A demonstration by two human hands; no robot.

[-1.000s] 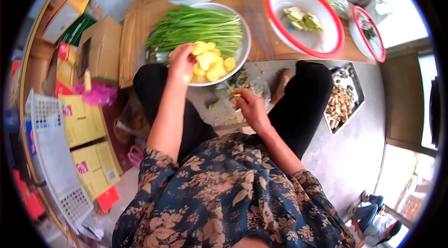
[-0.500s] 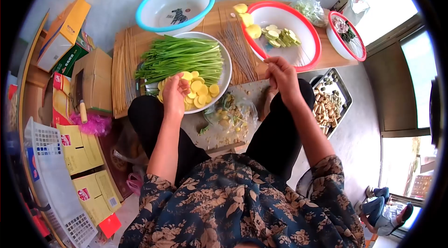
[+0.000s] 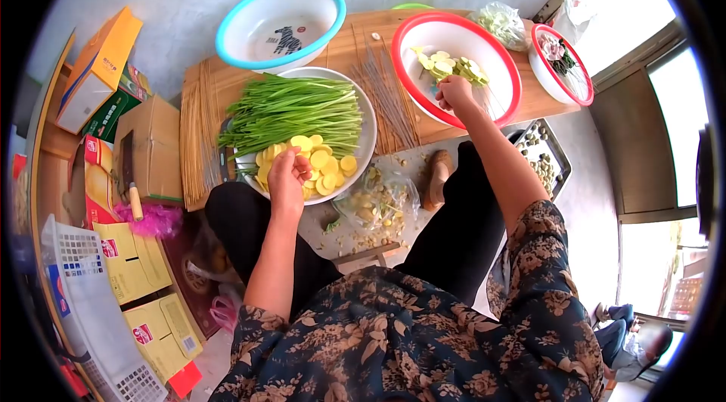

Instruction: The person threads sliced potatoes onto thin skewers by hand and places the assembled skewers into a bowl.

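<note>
My left hand [image 3: 287, 179] is over the near edge of a large white plate [image 3: 368, 111], its fingers curled. Whether anything is inside them I cannot make out. Yellow potato slices [image 3: 329, 167] lie beside it on the plate, below a heap of long green stalks [image 3: 295, 111]. Over the near side of a red-rimmed white basin [image 3: 495, 35], my right hand [image 3: 456, 96] is closed around the end of a skewer, whose thin stick is mostly hidden. Pale slices [image 3: 439, 63] show just beyond my fingers, with greener slices [image 3: 470, 71] in the basin beside them.
Bare skewers [image 3: 203, 122] lie left of the plate; greyish sticks [image 3: 386, 92] lie right of it. A blue-rimmed basin [image 3: 281, 27] and a smaller red-rimmed bowl [image 3: 563, 65] flank the work. A knife [image 3: 132, 183] stands by boxes. A metal tray [image 3: 556, 152] sits on the floor.
My right hand has moved forward into the red-rimmed basin, bringing the skewered potato slices from beyond its left rim to inside it. My left hand stays by the plate, fingers still curled.
</note>
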